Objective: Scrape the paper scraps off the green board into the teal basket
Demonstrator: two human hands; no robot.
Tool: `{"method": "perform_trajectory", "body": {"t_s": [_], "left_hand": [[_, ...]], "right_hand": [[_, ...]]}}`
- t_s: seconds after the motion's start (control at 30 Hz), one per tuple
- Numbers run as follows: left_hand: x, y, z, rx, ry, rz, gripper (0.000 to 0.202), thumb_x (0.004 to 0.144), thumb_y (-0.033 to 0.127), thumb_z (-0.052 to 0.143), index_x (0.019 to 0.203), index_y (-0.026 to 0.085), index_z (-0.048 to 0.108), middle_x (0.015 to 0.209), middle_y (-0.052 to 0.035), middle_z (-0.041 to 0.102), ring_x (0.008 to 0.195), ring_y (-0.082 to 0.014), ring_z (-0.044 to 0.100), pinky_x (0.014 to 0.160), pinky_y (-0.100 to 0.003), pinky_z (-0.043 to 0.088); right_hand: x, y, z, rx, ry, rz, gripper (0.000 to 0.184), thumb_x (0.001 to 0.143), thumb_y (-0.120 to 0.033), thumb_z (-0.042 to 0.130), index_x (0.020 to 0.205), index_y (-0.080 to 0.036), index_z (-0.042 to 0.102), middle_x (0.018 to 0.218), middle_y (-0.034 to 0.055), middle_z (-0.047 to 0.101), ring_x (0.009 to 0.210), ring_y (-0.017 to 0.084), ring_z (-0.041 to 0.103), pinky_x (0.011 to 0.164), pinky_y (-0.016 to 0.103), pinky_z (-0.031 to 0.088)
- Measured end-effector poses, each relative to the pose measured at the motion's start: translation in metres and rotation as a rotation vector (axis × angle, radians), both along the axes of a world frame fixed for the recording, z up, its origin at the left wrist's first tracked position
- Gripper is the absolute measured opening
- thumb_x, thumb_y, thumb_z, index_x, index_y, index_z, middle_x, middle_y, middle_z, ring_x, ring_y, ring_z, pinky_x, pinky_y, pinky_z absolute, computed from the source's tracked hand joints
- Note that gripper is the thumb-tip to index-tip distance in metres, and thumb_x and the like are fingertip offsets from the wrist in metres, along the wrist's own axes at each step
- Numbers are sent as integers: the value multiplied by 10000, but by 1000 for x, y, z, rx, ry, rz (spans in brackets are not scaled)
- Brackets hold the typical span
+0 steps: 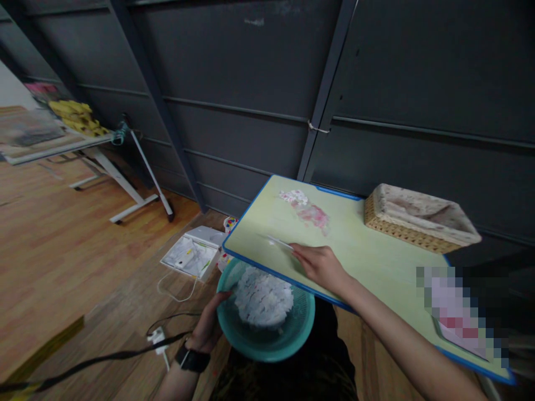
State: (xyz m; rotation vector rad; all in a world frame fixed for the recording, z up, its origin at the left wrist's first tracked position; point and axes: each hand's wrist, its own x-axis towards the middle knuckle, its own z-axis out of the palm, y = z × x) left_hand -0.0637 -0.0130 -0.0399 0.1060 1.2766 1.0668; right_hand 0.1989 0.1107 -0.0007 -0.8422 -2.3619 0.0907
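Note:
My left hand (211, 320), with a dark watch on its wrist, grips the left rim of a teal plastic basket (303, 334). The basket sits at my lap below the table's near edge. A mound of small white pieces (263, 301) fills its middle. My right hand (317, 267) is closed around a thin white stick-like tool (278, 241), held low over the pale yellow tabletop (355, 239). Whether its tip touches the surface I cannot tell. Farther back on the tabletop lie scattered white bits (295, 196) and a pinkish patch (313, 216).
A lined wicker basket (412, 236) stands at the table's back right. Near the right end lies a pixelated object (455, 317). On the floor at left are an open white box (192, 256) and a black cable (125, 352). Another table (62, 147) holds yellow items.

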Motion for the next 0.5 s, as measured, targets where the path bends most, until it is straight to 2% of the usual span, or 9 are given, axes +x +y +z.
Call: {"method": "perform_trajectory", "body": {"t_s": [0.27, 0.4, 0.5], "left_hand": [[0, -1, 0, -2, -29, 9, 118, 802, 179, 620, 844, 119, 713, 666, -74, 784, 536, -203, 695, 589, -316, 559], [0, 0, 1, -12, -27, 15, 146, 830, 163, 581, 808, 123, 719, 659, -71, 785, 549, -193, 695, 587, -302, 556], [1, 1, 3, -11, -22, 18, 159, 838, 158, 568, 803, 117, 718, 643, -74, 780, 535, -192, 691, 573, -302, 553]], "right_hand": [[6, -44, 2, 3, 14, 144, 384, 923, -146, 475, 1280, -208, 603, 984, 43, 766, 685, 149, 720, 595, 245, 578], [8, -58, 6, 70, 25, 200, 567, 873, -85, 483, 1425, -214, 470, 1124, 64, 731, 857, 181, 731, 726, 288, 617], [6, -49, 5, 121, 61, 113, 593, 848, -47, 474, 1417, -216, 490, 1138, 68, 726, 904, 184, 726, 785, 287, 613]]}}
